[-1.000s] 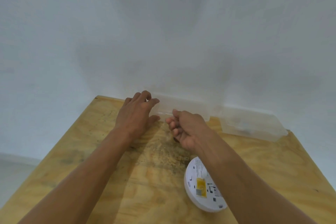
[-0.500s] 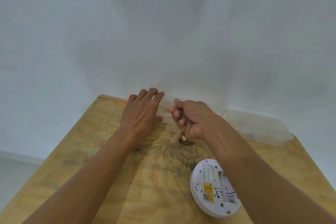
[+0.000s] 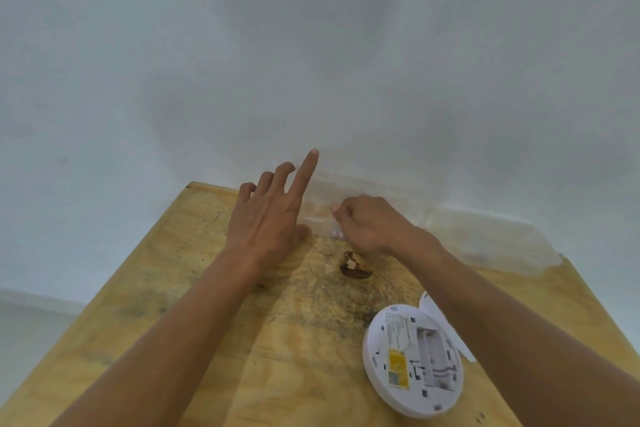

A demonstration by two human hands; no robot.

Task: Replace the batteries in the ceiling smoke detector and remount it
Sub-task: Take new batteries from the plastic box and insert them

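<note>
At plywood table [image 3: 194, 340] far edge: our left hand [image 3: 268, 218] splayed wide, index up; right hand [image 3: 367, 224] fisted, contents hidden. Smoke detector [image 3: 412, 359] face-down, battery bay open

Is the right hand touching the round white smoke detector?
Apart. The head view shows the right hand far up the wooden table from the round white smoke detector.

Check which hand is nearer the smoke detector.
Right. The right hand is up by the clear box, its forearm passing just beside the detector. The left hand is farther left.
</note>
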